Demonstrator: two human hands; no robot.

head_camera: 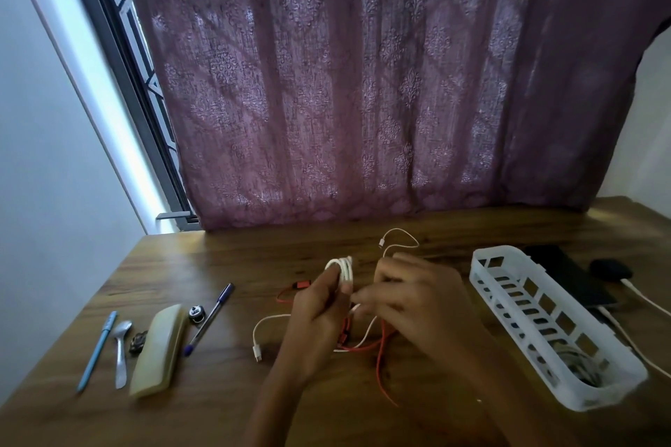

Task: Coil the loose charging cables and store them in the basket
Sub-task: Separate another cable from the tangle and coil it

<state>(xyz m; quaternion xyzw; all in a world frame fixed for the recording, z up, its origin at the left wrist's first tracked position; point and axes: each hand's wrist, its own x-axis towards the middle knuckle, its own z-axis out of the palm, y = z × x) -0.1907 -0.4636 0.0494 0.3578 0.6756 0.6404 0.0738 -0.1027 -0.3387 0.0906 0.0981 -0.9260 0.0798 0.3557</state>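
White cable [343, 270] half coiled
Left hand [319, 307] pinches its loops; right hand [410, 296], fingers blurred, grip unclear, sits nearer the basket [488, 278] along the surface's right edge.

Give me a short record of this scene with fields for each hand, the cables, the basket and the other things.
left hand: holds the coiled part of the white cable
right hand: blurred; its grip seems to be on the same cable's loose part
orange cable: loose on the table, under the hands
basket: at the right, a coiled cable inside at the near end
other things: spoon, case, at the left
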